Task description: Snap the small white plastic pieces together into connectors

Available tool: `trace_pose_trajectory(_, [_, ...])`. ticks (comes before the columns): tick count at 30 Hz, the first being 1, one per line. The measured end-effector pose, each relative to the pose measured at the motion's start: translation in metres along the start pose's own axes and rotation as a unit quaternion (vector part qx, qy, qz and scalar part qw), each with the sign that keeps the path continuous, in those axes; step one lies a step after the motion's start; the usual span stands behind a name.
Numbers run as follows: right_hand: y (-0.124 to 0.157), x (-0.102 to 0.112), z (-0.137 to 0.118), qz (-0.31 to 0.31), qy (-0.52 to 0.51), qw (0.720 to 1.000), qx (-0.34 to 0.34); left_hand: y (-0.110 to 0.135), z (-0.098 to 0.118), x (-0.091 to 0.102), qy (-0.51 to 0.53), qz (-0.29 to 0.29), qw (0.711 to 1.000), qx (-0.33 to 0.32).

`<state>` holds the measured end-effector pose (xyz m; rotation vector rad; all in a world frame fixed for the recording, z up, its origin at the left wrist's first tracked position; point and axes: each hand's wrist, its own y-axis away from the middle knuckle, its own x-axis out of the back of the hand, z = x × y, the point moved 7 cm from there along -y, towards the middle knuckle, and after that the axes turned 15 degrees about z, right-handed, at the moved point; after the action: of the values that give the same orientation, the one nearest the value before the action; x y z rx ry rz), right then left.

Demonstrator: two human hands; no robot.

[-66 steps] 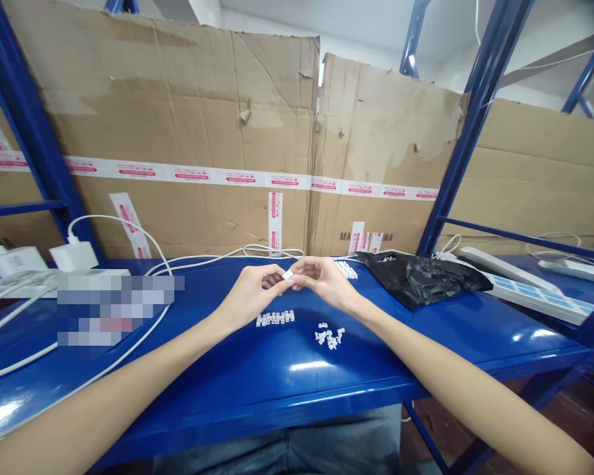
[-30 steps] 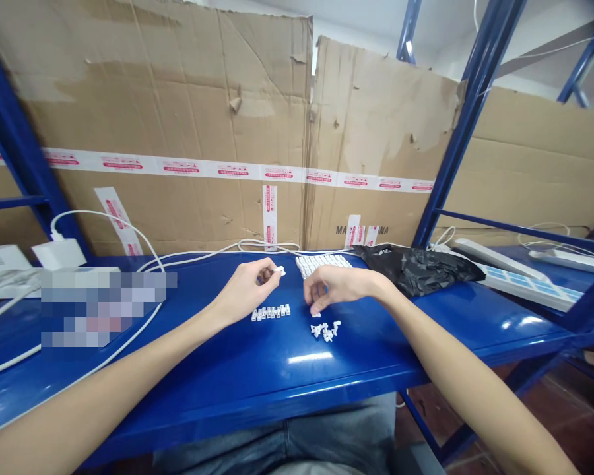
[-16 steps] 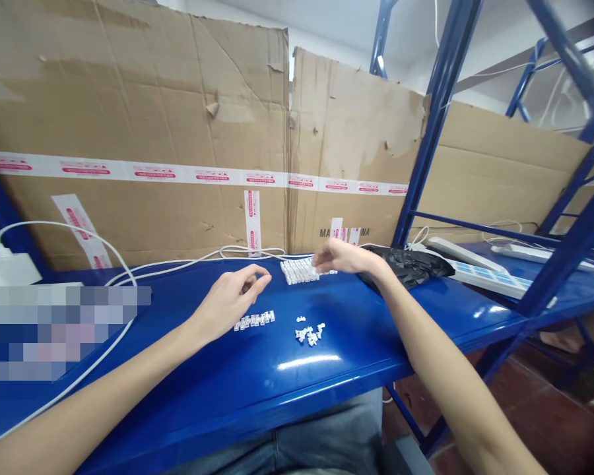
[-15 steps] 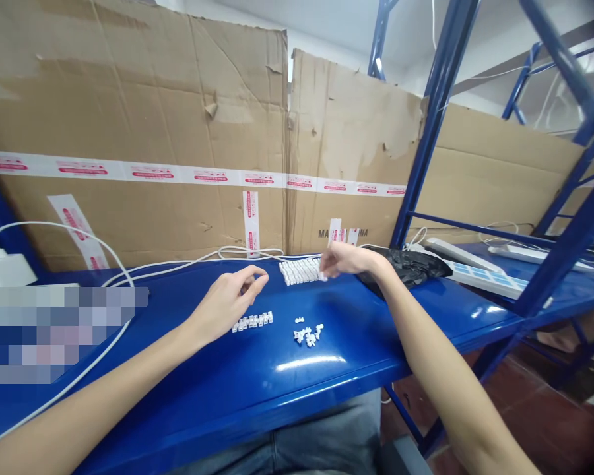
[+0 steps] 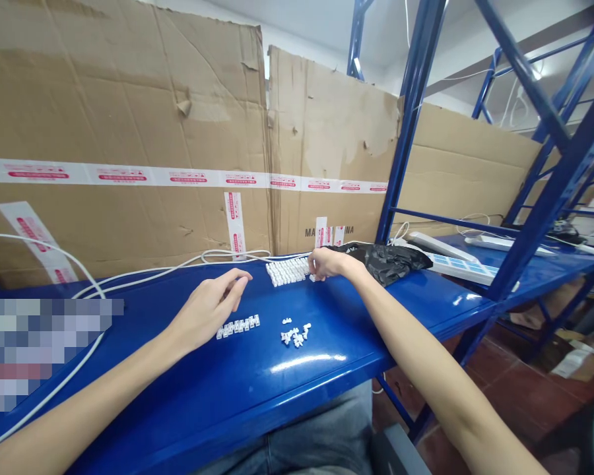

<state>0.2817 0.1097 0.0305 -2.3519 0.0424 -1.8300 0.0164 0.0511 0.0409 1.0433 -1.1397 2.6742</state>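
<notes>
The right hand (image 5: 327, 264) is now moved away to the clip block (image 5: 287, 271), its grip not discernible; the left hand (image 5: 210, 309) is held open over the strip (image 5: 238, 325).

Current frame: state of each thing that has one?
white block: lying flat at the back of the shelf.
short strip: pieces joined in a row, flat.
loose pieces: separated, small heap.
black bag: crumpled, flat.
left hand: curled beside short strip; grip unclear.
right hand: fingertips at white block's right end.
</notes>
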Motion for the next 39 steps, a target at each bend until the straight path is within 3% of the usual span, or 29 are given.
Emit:
trace_pose_trajectory(17, [-0.008, -0.006, -0.006, 0.044, -0.024, 0.998, 0.037, 0.000, -0.004, -0.002, -0.008, -0.011, 1.000, 0.002])
trace_pose_trajectory(22, [-0.003, 0.009, -0.008, 0.080, -0.014, 0.995, 0.055, 0.000, -0.003, -0.001, -0.008, -0.008, 1.000, -0.001])
trace_pose_trajectory(25, [0.006, 0.024, -0.028, 0.150, -0.019, 0.984, 0.090, 0.000, -0.002, -0.001, -0.013, 0.000, 1.000, -0.001])
trace_pose_trajectory(27, [0.017, 0.025, -0.058, 0.184, -0.085, 0.966, 0.163, -0.001, -0.002, -0.001, -0.018, 0.002, 1.000, -0.002])
trace_pose_trajectory(30, [0.039, 0.003, -0.112, 0.125, -0.232, 0.922, 0.284, -0.003, -0.005, 0.000, -0.026, 0.011, 1.000, -0.004])
trace_pose_trajectory(32, [0.049, -0.019, -0.134, 0.059, -0.272, 0.913, 0.299, -0.005, -0.008, 0.001, -0.032, 0.024, 0.999, -0.003])
trace_pose_trajectory(36, [0.053, -0.044, -0.143, -0.019, -0.240, 0.930, 0.279, -0.007, -0.012, 0.003, -0.034, 0.036, 0.999, -0.006])
trace_pose_trajectory(39, [0.049, -0.034, -0.136, 0.024, -0.210, 0.936, 0.281, -0.006, -0.009, 0.004, 0.023, 0.049, 0.999, -0.003])
